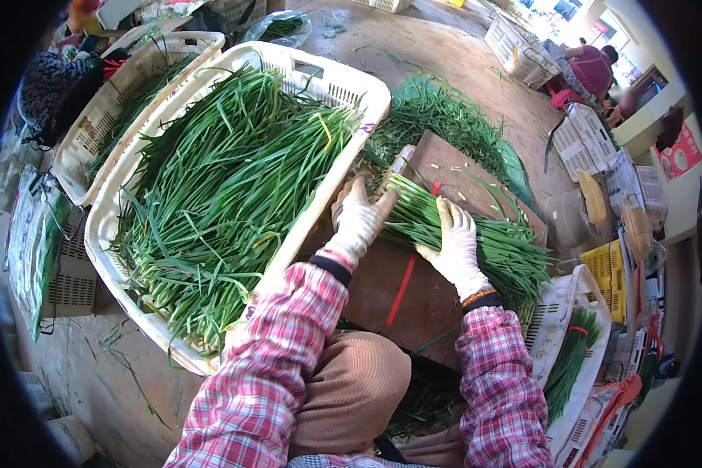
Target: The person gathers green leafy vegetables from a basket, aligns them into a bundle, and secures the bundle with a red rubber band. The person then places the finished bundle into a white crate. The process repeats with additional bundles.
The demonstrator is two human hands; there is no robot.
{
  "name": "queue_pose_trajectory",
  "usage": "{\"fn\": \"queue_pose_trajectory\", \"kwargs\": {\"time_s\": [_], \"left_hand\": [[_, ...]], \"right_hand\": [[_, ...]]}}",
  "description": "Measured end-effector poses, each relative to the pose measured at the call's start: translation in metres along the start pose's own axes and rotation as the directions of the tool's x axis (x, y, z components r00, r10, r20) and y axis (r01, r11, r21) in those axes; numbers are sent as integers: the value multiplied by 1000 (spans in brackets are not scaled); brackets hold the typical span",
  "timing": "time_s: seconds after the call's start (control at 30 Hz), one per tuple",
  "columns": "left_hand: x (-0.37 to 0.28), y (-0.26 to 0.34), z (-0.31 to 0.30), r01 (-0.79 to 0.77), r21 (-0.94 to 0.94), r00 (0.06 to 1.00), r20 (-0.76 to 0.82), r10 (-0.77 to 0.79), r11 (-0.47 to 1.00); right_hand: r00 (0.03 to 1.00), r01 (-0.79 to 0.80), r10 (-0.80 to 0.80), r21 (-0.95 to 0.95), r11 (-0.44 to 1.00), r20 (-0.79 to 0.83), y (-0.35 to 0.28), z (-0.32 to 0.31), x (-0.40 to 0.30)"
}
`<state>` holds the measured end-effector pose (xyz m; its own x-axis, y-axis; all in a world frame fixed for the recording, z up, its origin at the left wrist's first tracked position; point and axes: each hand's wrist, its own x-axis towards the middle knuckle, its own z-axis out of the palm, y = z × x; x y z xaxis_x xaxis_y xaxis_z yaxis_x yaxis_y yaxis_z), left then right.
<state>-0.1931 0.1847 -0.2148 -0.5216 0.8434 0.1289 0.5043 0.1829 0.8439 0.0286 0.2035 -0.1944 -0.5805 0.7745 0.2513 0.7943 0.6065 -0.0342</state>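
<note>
A bundle of green Chinese chives (491, 248) lies across a brown board (433, 298), its pale cut ends towards the upper left. My right hand (455, 248), in a pale glove, rests on the bundle with its fingers spread over the stems. My left hand (360, 213), gloved too, is at the cut ends beside the crate, fingers apart; whether its fingertips touch the stems is hard to tell. A red strap (401, 288) lies on the board and passes under the bundle. Left of the board, a large white plastic crate (304, 219) holds loose chives (234, 175).
Trimmings (444, 111) lie on green sheeting beyond the board. At the right, a white crate (596, 345) holds chives tied with a red band (579, 345), near a yellow crate (605, 275) and a bucket (564, 216). Another white crate (88, 140) stands left. Other people sit at upper left and upper right.
</note>
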Motion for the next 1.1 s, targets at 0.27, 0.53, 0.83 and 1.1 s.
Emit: {"fn": "queue_pose_trajectory", "kwargs": {"time_s": [0.27, 0.53, 0.83, 1.1], "left_hand": [[47, -32, 32, 434, -256, 896, 219, -385, 864], [41, -15, 27, -77, -28, 974, 210, 81, 997], [22, 81, -71, -423, -106, 906, -18, 423, 900], [153, -25, -115, -94, 732, 984, 170, -48, 675]], "right_hand": [[1000, -22, 22, 2, 1000, -7, -1, 2, 1], [1000, -4, 4, -17, 1000, -7, -3, 1, 1], [999, 13, -14, -14, 1000, -37, 5, 10, -3], [999, -34, 34, -19, 999, 34, -4, 8, 6]]}}
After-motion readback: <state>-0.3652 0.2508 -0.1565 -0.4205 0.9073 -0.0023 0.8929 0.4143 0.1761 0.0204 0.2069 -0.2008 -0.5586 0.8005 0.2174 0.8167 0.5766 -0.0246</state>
